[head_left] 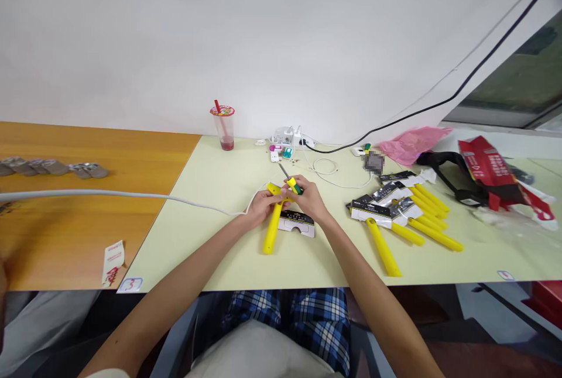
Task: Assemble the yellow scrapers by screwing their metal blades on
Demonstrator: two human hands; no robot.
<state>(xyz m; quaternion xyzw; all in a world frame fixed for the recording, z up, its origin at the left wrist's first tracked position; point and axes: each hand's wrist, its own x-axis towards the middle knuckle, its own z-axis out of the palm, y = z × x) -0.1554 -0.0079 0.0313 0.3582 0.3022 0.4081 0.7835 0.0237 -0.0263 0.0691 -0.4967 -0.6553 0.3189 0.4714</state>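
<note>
My left hand (260,209) is closed around the head end of a yellow T-shaped scraper (273,230), whose handle points down toward the table's front edge. In my right hand (307,196) is a screwdriver (293,184) with a yellow and green handle; its metal shaft points up and to the left, away from the scraper. Both hands meet at the scraper's head, and my fingers hide part of it. Under my right wrist lies a black and white card (297,223) with a notch cut in its lower edge.
Several yellow-handled scrapers (386,249) in black and white packaging lie to the right. Behind my hands are a power strip (287,137), cables and a cup with a straw (225,129). A pink bag (413,144) and red packaging (489,164) sit far right. A grey-white cable (132,194) crosses from the left.
</note>
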